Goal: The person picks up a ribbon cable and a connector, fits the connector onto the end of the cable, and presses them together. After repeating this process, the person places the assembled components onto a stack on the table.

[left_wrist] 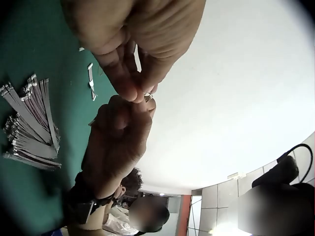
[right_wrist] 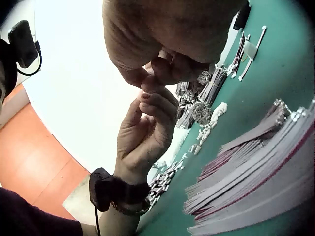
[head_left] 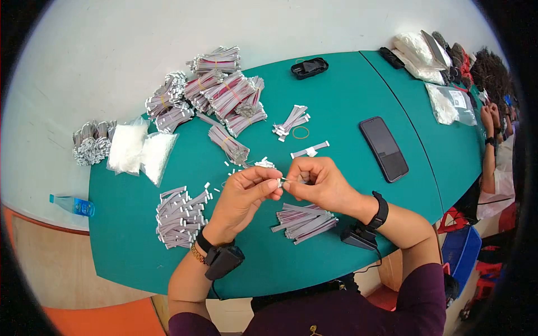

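Note:
My left hand (head_left: pixel 246 193) and right hand (head_left: pixel 322 182) meet fingertip to fingertip above the green table. Between the left thumb and fingers a small white connector (head_left: pixel 279 182) is pinched. The right thumb and index finger pinch the end of a flat grey ribbon cable, which the fingers mostly hide. Below the right hand lies a pile of loose grey ribbon cables (head_left: pixel 305 222). Left of the left hand is another pile of cables with white connectors (head_left: pixel 182 218). Loose white connectors (head_left: pixel 264 163) lie just beyond the fingertips.
Banded cable bundles (head_left: pixel 230 95) are stacked at the back left, beside clear bags of white parts (head_left: pixel 128 147). A single cable (head_left: pixel 310 149) and a rubber band (head_left: pixel 301 133) lie ahead. To the right is a phone (head_left: pixel 384 148). Another person's hands (head_left: pixel 488 116) work at the far right.

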### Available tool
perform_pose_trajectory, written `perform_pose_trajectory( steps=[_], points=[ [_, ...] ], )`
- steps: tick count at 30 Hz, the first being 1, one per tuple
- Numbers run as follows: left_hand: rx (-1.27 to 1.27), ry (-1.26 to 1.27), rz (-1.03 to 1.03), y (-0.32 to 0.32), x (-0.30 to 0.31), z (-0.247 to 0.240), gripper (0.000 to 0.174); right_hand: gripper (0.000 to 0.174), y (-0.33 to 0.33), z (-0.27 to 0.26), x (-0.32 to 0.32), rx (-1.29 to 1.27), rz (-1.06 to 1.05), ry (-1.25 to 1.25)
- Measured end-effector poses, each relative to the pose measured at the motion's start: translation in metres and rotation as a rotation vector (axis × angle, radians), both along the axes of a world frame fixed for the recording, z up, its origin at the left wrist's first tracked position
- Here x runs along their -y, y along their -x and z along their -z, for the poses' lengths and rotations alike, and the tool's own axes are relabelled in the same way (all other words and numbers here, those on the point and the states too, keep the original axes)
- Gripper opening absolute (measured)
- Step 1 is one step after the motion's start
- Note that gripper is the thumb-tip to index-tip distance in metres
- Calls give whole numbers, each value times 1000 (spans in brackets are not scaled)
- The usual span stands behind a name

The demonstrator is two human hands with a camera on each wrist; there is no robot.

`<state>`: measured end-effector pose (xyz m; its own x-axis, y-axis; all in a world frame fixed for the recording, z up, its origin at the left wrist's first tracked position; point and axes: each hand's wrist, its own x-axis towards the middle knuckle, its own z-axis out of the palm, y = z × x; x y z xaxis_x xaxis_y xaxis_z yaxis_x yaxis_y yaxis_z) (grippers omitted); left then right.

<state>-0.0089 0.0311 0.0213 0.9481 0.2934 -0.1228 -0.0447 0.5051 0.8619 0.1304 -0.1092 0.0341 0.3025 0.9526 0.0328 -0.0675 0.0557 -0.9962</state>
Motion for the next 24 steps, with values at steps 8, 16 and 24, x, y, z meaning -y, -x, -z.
perform_pose_trajectory(
  steps=[8,16,24],
  points=[
    [6,168,55,0,-1,3,18,9,1,1,-1,26,7,-69],
    [5,191,65,0,-1,4,17,9,0,1,0,61,-3,-55],
    [0,207,64,0,-1,5,18,9,0,1,0,75,4,-64]
  ],
)
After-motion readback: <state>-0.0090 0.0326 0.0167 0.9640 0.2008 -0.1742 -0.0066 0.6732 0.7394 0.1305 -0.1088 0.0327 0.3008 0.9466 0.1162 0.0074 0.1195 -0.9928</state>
